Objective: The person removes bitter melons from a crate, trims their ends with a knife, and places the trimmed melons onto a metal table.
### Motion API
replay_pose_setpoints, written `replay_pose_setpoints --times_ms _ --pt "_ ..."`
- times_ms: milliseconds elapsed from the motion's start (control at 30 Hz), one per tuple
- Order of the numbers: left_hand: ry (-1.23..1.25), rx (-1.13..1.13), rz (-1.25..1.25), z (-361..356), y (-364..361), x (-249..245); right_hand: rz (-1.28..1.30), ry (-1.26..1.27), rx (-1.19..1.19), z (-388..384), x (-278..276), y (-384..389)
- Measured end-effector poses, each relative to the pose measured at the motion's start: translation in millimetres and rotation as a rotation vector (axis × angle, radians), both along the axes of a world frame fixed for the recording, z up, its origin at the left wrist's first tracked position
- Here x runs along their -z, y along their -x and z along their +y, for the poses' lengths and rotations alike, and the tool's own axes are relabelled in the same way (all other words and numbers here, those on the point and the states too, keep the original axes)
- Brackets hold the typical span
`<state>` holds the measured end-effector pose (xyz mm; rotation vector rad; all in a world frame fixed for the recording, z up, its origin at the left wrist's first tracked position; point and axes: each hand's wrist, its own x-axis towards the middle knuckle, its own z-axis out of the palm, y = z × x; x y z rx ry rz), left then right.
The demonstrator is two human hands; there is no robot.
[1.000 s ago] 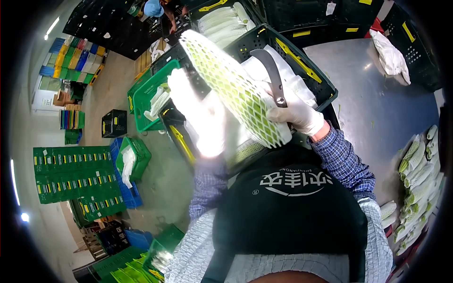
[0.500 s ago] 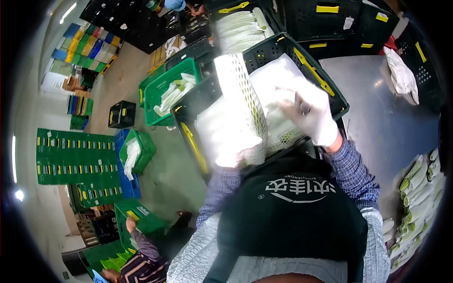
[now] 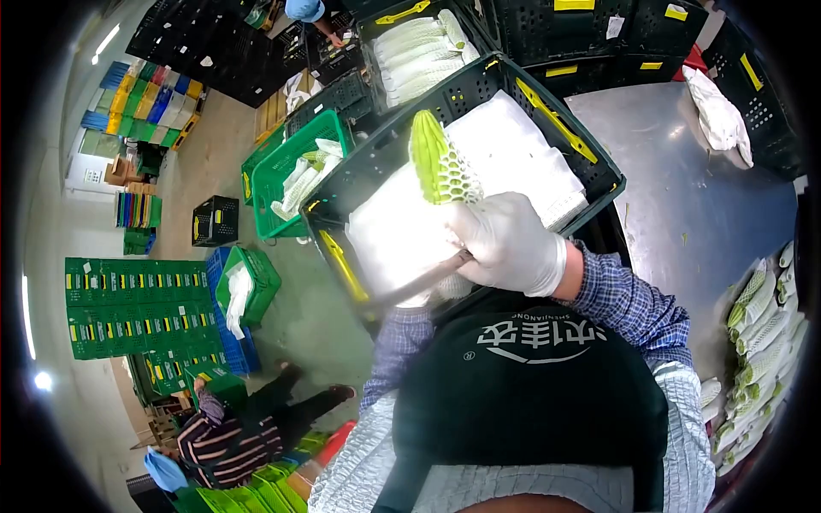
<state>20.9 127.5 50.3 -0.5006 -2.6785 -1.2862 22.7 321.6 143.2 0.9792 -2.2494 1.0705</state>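
Observation:
A ridged green bitter gourd [image 3: 429, 158] stands up over the crate, its top bare and its lower part in a white foam net sleeve [image 3: 457, 175]. My right hand [image 3: 517, 248], in a white glove, is closed at the net, with a blurred knife [image 3: 423, 280] in its fist, the blade pointing lower left. My left hand [image 3: 419, 295] grips the gourd's lower part from below; glare and the knife hide most of its fingers. Under both hands is a dark green crate [image 3: 611, 184] lined with white sheets [image 3: 505, 128].
Sleeved gourds [image 3: 761, 350] are heaped on the metal table [image 3: 676, 184] at right. Another crate of gourds [image 3: 419, 60] stands beyond mine, and a green basket [image 3: 265, 201] at left. A person in a striped top [image 3: 231, 449] bends at lower left; another works at the top.
My right hand has moved left and down onto the net. The gourd's green top is now bare where netting covered it. The person at lower left has shifted, with more of the body showing.

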Motion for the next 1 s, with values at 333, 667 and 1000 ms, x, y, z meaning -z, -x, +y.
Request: replay_pose_setpoints --times_ms 333,667,1000 --pt "-0.744 -0.049 -0.304 0.3 -15.6 18.9 0.137 -0.301 -0.096 -15.4 16.8 -4.7" --pt "-0.688 -0.065 -0.309 -7.4 -19.4 10.6 0.023 -0.196 -0.172 -14.7 19.6 -17.3" --pt "-0.655 -0.076 -0.305 -9.7 -20.8 8.8 -0.124 -0.414 -0.226 -13.7 48.5 -22.7"
